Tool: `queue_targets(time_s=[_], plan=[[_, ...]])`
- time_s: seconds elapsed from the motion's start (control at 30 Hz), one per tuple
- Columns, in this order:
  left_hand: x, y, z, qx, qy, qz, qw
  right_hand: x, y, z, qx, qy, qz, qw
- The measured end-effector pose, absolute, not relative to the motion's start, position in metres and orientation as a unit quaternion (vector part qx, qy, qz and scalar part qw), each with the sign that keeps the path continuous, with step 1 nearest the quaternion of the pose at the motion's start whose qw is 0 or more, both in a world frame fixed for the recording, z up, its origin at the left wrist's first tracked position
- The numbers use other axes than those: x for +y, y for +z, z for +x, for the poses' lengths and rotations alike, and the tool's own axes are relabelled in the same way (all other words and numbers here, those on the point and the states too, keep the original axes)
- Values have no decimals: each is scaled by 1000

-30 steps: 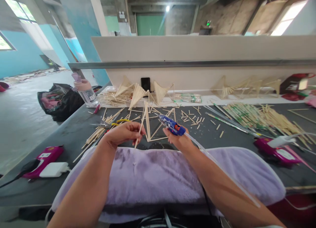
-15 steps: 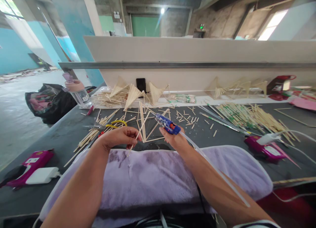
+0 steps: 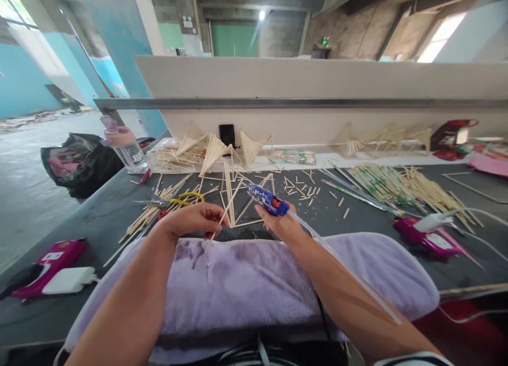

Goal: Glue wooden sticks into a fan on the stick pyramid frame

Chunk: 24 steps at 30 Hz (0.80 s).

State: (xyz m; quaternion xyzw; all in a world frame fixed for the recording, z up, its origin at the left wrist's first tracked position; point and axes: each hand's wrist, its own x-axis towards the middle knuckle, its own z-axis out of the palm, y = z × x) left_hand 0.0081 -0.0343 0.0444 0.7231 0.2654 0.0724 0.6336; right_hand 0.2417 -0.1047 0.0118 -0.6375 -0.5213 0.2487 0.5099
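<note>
My left hand pinches a thin wooden stick, which slants up and to the right. In my right hand is a blue glue gun, its nozzle close to the stick's upper end; whether they touch I cannot tell. A long clear glue stick trails from the gun's back over my forearm. Just beyond my hands stands a frame of glued sticks on the dark table. Yellow-handled scissors lie on loose sticks left of it.
A purple towel covers the table's front edge. Short cut sticks lie right of the frame, with bundled sticks farther right. Fan-shaped stick models stand at the back. A bottle and magenta power strips are at the sides.
The glue gun's nozzle has shifted very slightly left, near the top of the stick. My left hand keeps its pinch on the stick; the rest looks the same.
</note>
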Motion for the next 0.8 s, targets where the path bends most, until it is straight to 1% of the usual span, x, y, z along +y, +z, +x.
queue_targets(time_s=[0.5,0.8], plan=[[-35,45,9,266,75,722,635,-107,17,239,-498,264,-658,499],[-35,45,9,265,69,720,638,-105,17,242,-487,305,-655,491]])
